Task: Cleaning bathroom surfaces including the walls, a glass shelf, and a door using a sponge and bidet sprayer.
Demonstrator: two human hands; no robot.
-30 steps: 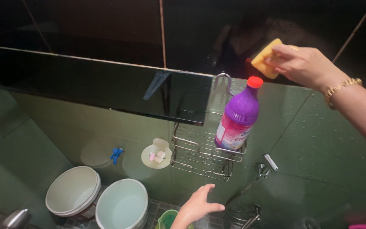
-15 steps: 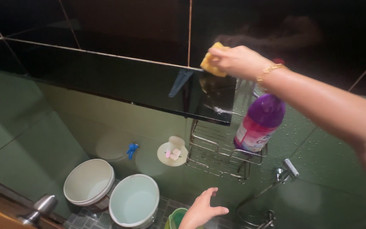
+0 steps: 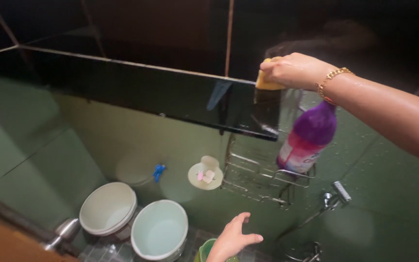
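Note:
My right hand (image 3: 294, 70) grips a yellow sponge (image 3: 266, 82) and presses it on the top edge of a dark glossy tile band (image 3: 146, 90) on the green wall. A gold bracelet (image 3: 330, 77) circles that wrist. Just below hangs a wire caddy (image 3: 263, 177) holding a purple bottle (image 3: 309, 136) whose cap is hidden behind my arm. My left hand (image 3: 233, 238) hovers low at the bottom of the view, fingers spread, holding nothing, above a green container (image 3: 204, 250).
Two pale buckets (image 3: 108, 208) (image 3: 160, 230) stand on the tiled floor. A round soap dish (image 3: 205, 173) and a blue tap (image 3: 158, 171) are on the wall. A chrome tap (image 3: 338, 193) sits at right, a metal door handle (image 3: 64, 230) at lower left.
My right hand swept the sponge left along the band's top edge, then slightly back right. The view shifted, and my left hand stayed low and spread.

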